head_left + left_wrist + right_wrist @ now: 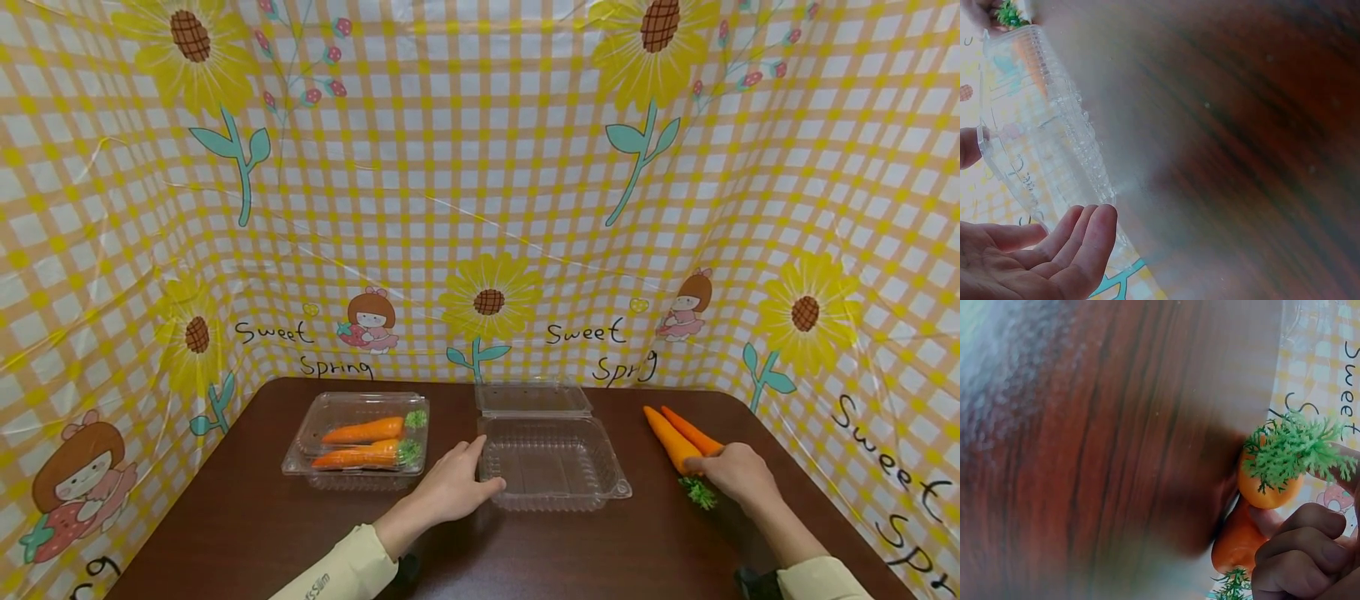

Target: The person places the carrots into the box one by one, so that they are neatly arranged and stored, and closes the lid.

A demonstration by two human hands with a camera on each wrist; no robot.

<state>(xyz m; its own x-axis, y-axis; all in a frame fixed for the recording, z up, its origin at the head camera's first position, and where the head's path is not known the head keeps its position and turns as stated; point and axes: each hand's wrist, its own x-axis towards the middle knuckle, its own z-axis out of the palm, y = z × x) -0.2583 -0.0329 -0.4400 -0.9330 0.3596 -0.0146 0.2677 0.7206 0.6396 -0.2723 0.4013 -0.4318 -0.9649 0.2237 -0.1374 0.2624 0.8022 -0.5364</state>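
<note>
Right hand (738, 477) pinches carrot (667, 437), left hand (456, 482) at open box (551, 462)

Right of the open box, the right hand's curled fingers grip the smooth, tapering carrot near its frilly green top (701, 493); a second carrot (690, 429) lies just beside. At the box's left rim, the left hand's thumb spreads wide from extended fingers. Left of this clear, ribbed box, a similar closed box (298, 468) contains two carrots (363, 431).

In the head view, the right hand (738, 477) hides the leafy end of the right carrot (688, 427), and the left sleeve (345, 571) runs off the bottom. The left wrist view cuts off the left hand (1047, 257) and blurs the bench (1241, 156). In the right wrist view, leaves (1294, 450) cover part of the left carrot (1266, 495).
</note>
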